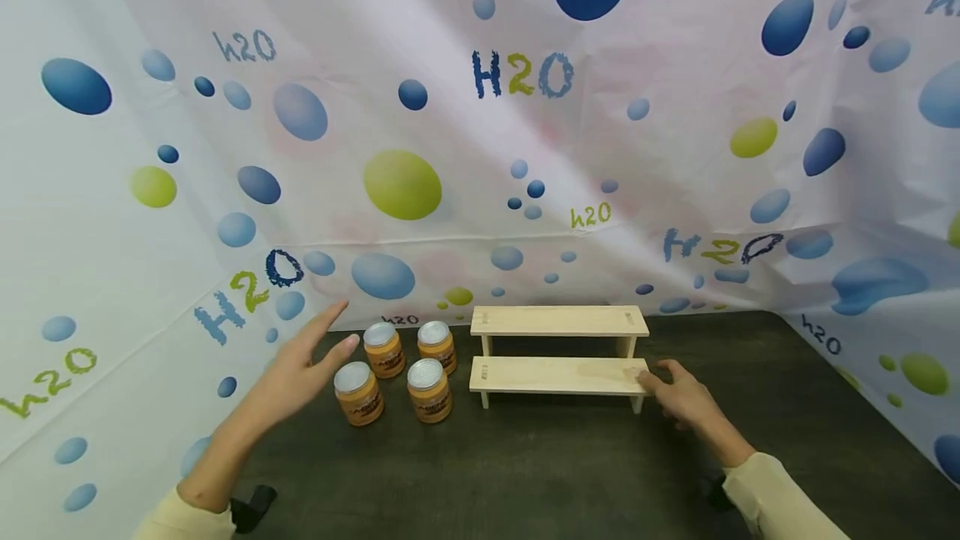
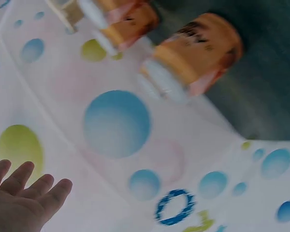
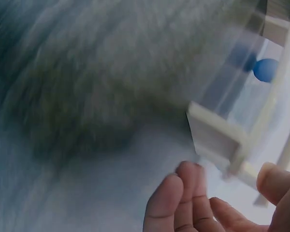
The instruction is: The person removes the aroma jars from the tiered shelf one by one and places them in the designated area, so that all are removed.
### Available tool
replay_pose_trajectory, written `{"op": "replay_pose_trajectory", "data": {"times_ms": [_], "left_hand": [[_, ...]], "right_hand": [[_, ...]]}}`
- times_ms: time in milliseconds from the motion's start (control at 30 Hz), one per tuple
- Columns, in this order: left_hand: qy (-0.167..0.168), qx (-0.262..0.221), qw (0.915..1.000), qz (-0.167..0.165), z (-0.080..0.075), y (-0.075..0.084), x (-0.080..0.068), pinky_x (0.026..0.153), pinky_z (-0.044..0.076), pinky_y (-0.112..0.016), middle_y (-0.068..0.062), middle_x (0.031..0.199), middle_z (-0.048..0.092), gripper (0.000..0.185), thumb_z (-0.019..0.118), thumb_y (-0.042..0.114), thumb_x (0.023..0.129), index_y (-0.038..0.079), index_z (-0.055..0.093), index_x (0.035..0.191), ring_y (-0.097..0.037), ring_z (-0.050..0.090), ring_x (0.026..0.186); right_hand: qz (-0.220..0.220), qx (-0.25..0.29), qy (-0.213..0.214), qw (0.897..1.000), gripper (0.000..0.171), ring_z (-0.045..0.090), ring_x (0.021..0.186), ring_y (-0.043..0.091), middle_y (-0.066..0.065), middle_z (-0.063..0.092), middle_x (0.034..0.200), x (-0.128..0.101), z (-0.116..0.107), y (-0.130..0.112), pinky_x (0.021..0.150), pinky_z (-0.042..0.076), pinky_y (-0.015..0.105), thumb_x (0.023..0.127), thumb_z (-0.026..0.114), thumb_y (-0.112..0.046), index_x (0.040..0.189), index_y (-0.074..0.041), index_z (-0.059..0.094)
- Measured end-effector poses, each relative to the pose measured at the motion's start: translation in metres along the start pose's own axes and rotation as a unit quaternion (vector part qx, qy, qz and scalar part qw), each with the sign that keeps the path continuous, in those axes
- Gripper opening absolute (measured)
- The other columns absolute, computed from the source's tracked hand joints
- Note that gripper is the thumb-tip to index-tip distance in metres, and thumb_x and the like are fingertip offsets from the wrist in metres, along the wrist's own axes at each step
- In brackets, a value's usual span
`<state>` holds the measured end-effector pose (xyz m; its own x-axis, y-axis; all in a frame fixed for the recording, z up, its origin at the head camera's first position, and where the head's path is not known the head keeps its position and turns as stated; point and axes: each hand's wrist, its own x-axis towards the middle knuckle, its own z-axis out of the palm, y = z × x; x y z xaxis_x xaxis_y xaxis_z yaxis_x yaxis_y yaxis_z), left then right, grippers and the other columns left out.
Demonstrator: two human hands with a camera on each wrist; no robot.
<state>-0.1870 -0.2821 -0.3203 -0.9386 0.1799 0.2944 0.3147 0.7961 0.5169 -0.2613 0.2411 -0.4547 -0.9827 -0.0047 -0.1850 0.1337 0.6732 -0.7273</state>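
Several orange jars with pale lids stand grouped on the dark table, among them a front-left jar point(image 1: 358, 394) and a front-right jar point(image 1: 430, 391). My left hand point(image 1: 300, 369) hovers just left of them, fingers extended and nothing in it; the left wrist view shows its spread fingers point(image 2: 36, 191) apart from the tilted-looking jars point(image 2: 198, 53). To the right of the jars is a two-step wooden stand point(image 1: 558, 375). At the right end of its lower board is my right hand point(image 1: 686, 398), thumb overlapping the board's end. In the right wrist view, a gap shows between thumb and fingers point(image 3: 162, 203).
A white sheet point(image 1: 480, 148) with blue and green spots and H2O lettering hangs behind and along both sides of the table point(image 1: 480, 473). The stand's upper board point(image 1: 558, 321) sits close to the back sheet.
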Motion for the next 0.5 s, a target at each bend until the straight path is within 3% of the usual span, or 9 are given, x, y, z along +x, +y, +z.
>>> {"op": "replay_pose_trajectory", "data": {"times_ms": [100, 167, 333, 500], "left_hand": [[0.007, 0.006, 0.9997, 0.022, -0.011, 0.016, 0.003, 0.113, 0.026, -0.072, -0.018, 0.165, 0.024, 0.065, 0.052, 0.038, 0.105, 0.019, 0.025, 0.161, -0.047, 0.021, 0.151], [0.014, 0.010, 0.9990, 0.040, -0.019, 0.026, 0.004, 0.112, 0.027, -0.073, -0.016, 0.166, 0.024, 0.064, 0.052, 0.035, 0.105, 0.021, 0.025, 0.161, -0.045, 0.021, 0.152], [0.027, 0.021, 0.9964, 0.078, -0.037, 0.049, 0.003, 0.115, 0.021, -0.072, -0.010, 0.167, 0.023, 0.061, 0.050, 0.031, 0.106, 0.029, 0.024, 0.161, -0.039, 0.014, 0.155], [0.031, 0.039, 0.9929, 0.108, -0.050, 0.071, -0.001, 0.119, 0.017, -0.069, -0.004, 0.167, 0.023, 0.060, 0.049, 0.028, 0.107, 0.036, 0.023, 0.160, -0.032, 0.012, 0.157]], "right_hand": [[-0.003, -0.016, -0.002, 1.000, 0.083, 0.062, 0.099, 0.045, 0.042, 0.047, 0.133, -0.002, -0.020, -0.005, 0.066, 0.056, 0.042, 0.104, 0.038, -0.057, 0.151, 0.009, 0.022], [-0.010, -0.031, 0.004, 0.999, 0.087, 0.058, 0.109, 0.052, 0.044, 0.038, 0.142, -0.007, -0.036, -0.010, 0.072, 0.057, 0.046, 0.103, 0.033, -0.062, 0.152, 0.009, 0.020], [-0.067, -0.079, 0.052, 0.993, 0.088, 0.047, 0.122, 0.059, 0.042, 0.036, 0.146, -0.025, -0.077, -0.031, 0.083, 0.051, 0.061, 0.103, 0.029, -0.063, 0.156, 0.006, 0.016], [-0.164, -0.133, 0.101, 0.972, 0.078, 0.039, 0.128, 0.062, 0.038, 0.034, 0.151, -0.050, -0.110, -0.061, 0.089, 0.042, 0.072, 0.106, 0.036, -0.053, 0.160, -0.002, 0.014]]}}
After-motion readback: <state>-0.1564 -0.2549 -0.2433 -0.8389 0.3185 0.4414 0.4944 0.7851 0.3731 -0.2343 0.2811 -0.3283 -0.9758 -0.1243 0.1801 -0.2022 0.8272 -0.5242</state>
